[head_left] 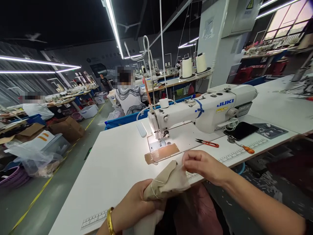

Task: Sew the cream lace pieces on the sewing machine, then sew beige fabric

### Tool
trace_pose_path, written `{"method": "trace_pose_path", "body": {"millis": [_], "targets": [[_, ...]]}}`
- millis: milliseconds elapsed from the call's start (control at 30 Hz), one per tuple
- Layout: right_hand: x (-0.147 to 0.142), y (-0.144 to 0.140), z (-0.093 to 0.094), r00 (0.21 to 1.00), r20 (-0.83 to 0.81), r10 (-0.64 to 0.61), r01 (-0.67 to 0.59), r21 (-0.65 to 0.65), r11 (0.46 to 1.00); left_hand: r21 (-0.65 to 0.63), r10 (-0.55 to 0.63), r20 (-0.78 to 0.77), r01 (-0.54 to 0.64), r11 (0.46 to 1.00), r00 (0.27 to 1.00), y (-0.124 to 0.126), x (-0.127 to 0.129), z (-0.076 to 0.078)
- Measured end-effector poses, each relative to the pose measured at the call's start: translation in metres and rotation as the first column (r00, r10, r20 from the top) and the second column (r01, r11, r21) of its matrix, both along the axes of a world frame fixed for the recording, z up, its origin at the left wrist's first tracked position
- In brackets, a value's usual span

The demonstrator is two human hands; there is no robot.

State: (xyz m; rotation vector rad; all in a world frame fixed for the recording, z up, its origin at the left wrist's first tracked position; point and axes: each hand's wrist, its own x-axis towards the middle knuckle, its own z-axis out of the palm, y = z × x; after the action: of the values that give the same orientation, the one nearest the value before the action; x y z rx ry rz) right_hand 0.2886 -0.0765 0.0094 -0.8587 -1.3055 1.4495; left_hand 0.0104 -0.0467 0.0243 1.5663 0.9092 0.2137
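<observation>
Clear bin [55, 145] at left held bagged goods; open cartons [67, 127] beside it, contents unclear; left hand [137, 202] closed round bunched beige cloth [166, 182] at the table [110, 169] edge; right hand [202, 166] pinched its upper corner; cloth ran from low left up toward the sewing machine [202, 109].

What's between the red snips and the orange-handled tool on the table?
Bare white table in the head view, nothing else. The snips lie left, the orange-handled tool right; only the printed ruler edge runs nearby.
</observation>
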Motion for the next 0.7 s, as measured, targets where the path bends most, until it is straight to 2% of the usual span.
{"method": "trace_pose_path", "body": {"millis": [67, 133, 167, 233, 333, 400, 533, 567, 600, 633, 667, 700], "targets": [[0.001, 0.001, -0.003, 0.957, -0.248, -0.153, 0.143, -0.057, 0.988, 0.047, -0.03, -0.043, 0.032, 0.998, 0.999, 0.0, 0.004, 0.002], [0.002, 0.0, -0.005, 0.891, -0.383, -0.244, 0.246, -0.045, 0.968, 0.274, 0.021, -0.17, 0.026, 0.961, 0.985, 0.001, 0.007, 0.005], [0.003, -0.001, -0.006, 0.872, -0.407, -0.272, 0.292, -0.012, 0.956, 0.403, 0.072, -0.234, 0.029, 0.915, 0.97, 0.002, 0.007, 0.008], [0.008, -0.004, -0.006, 0.865, -0.391, -0.313, 0.367, 0.069, 0.928, 0.542, 0.136, -0.319, 0.063, 0.838, 0.938, 0.004, 0.005, 0.015], [0.019, -0.007, -0.003, 0.873, -0.334, -0.356, 0.415, 0.125, 0.901, 0.516, 0.075, -0.344, 0.121, 0.848, 0.936, 0.007, 0.001, 0.021], [0.026, -0.004, -0.001, 0.852, -0.349, -0.39, 0.443, 0.083, 0.893, 0.557, 0.108, -0.323, 0.097, 0.825, 0.94, 0.009, -0.002, 0.016], [0.041, 0.01, -0.002, 0.804, -0.343, -0.486, 0.489, -0.083, 0.868, 0.768, 0.269, -0.239, 0.012, 0.64, 0.933, 0.017, -0.013, -0.005], [0.048, 0.013, -0.004, 0.779, -0.344, -0.525, 0.526, -0.097, 0.845, 0.78, 0.277, -0.223, 0.001, 0.625, 0.935, 0.018, -0.017, -0.009], [0.055, 0.014, -0.005, 0.749, -0.344, -0.567, 0.575, -0.088, 0.813, 0.773, 0.284, -0.204, -0.024, 0.634, 0.937, 0.018, -0.022, -0.011], [0.063, 0.015, -0.007, 0.728, -0.328, -0.603, 0.621, -0.059, 0.782, 0.744, 0.299, -0.184, -0.066, 0.665, 0.936, 0.018, -0.027, -0.012], [0.071, 0.015, -0.008, 0.732, -0.275, -0.623, 0.644, -0.019, 0.765, 0.698, 0.324, -0.157, -0.127, 0.704, 0.933, 0.018, -0.031, -0.012], [0.08, 0.014, -0.009, 0.762, -0.172, -0.624, 0.637, 0.029, 0.77, 0.643, 0.376, -0.108, -0.224, 0.733, 0.92, 0.017, -0.035, -0.011]]}}
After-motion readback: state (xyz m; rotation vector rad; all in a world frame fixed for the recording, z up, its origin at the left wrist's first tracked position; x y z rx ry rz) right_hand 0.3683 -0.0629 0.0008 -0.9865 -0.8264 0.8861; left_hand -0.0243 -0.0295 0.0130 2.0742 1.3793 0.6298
